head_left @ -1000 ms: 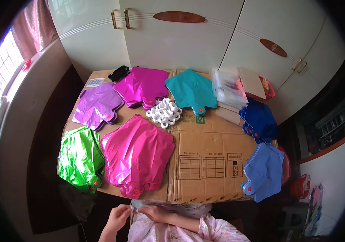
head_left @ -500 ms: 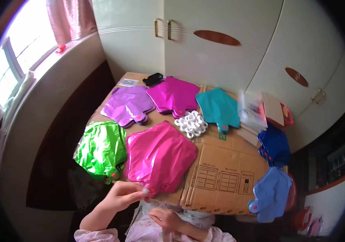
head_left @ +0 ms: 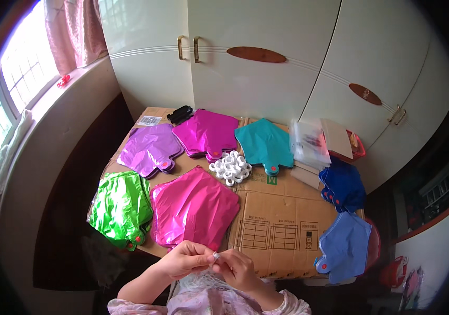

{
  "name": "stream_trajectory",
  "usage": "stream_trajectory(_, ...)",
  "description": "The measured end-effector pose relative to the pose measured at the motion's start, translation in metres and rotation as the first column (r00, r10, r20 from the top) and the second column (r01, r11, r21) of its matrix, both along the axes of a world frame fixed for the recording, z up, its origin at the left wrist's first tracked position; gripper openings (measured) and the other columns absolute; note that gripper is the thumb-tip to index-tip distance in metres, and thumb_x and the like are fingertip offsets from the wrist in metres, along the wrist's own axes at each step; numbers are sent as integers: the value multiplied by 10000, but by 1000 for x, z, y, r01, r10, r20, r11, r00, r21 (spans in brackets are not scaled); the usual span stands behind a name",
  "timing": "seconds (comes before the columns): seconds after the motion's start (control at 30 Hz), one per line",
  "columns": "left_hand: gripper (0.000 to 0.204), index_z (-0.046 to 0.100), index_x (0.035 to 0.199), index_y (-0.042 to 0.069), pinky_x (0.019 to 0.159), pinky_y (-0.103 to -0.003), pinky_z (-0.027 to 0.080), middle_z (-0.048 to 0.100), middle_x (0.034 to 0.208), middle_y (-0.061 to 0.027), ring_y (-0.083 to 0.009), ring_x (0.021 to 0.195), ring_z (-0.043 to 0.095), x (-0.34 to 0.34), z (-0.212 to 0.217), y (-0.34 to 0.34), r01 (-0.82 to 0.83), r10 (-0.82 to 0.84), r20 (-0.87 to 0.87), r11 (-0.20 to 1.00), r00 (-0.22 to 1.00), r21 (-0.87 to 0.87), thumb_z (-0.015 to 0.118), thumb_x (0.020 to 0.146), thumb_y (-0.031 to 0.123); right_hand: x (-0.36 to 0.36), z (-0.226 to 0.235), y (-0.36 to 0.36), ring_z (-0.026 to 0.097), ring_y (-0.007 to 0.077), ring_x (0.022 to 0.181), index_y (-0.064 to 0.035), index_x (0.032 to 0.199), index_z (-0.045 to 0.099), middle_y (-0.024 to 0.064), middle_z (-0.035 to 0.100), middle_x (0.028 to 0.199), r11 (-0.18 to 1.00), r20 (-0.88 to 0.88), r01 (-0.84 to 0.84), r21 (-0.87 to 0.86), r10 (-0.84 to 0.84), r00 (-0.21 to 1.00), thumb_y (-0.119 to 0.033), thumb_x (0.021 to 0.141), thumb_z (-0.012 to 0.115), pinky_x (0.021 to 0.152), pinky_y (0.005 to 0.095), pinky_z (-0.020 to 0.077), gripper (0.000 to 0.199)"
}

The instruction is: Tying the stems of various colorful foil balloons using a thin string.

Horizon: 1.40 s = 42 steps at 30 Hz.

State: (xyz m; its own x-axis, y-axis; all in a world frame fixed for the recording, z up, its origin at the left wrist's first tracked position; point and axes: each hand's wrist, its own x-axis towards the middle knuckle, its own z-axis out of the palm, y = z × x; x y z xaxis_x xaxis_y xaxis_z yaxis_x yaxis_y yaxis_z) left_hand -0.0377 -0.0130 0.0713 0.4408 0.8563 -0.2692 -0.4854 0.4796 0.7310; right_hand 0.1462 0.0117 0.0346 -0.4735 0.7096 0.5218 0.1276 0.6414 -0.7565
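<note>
My left hand [head_left: 190, 259] pinches a small white piece [head_left: 215, 256] between thumb and fingertips, just past the near edge of the cardboard. The piece looks like a little ring or roll; its exact kind is mostly hidden by fingers. Closed on its other side, my right hand [head_left: 237, 268] meets the left at the fingertips. Right behind the hands lies a stack of flat pink foil balloons [head_left: 195, 207], its tabbed lower end partly covered by my left hand. Beyond that stack, a heap of white rings [head_left: 230, 168] sits on the cardboard [head_left: 271, 202].
Flat foil balloons lie around in stacks: green [head_left: 122, 210], purple [head_left: 151, 149], magenta [head_left: 207, 134], teal [head_left: 265, 144], dark blue [head_left: 342, 184] and light blue [head_left: 344, 247]. Clear plastic bags [head_left: 308, 143] and a red box [head_left: 358, 146] stand at the far right, before white cabinets [head_left: 256, 84].
My right hand has risen from near my lap to meet the left at the white piece. My left hand has shifted right, off the pink balloon's tab. The view has tilted and turned slightly.
</note>
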Motion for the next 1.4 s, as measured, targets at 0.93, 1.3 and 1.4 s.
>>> stream_trajectory(0.93, 180, 636, 884, -42, 720, -235, 484, 648, 816, -64, -101, 781, 606, 7, -6, 11, 157, -40, -428, 958, 903, 241, 544, 900, 113, 22, 24, 19, 558, 236, 660, -36, 849, 596, 73, 573, 758, 983, 18, 78, 166, -82, 996, -26, 762, 665, 579, 317, 454, 111)
stream_trajectory(1.3, 128, 663, 811, -34, 768, -282, 452, 609, 762, -108, -201, 911, 575, 25, -44, 6, -280, 291, -32, 941, 956, 190, 611, 825, 82, 3, -14, 1, 600, 191, 649, -31, 948, 607, 93, 608, 813, 939, -133, 86, -332, -136, 982, -17, 785, 634, 548, 280, 461, 166)
stream_trajectory(1.4, 111, 685, 843, -2, 877, -332, 397, 624, 841, -103, -204, 1043, 508, 36, -51, 6, -397, 425, -45, 875, 904, 278, 609, 820, 75, -5, -27, -6, 607, 195, 648, -40, 940, 609, 91, 612, 819, 941, -149, 110, -320, -165, 975, -29, 769, 651, 546, 296, 468, 176)
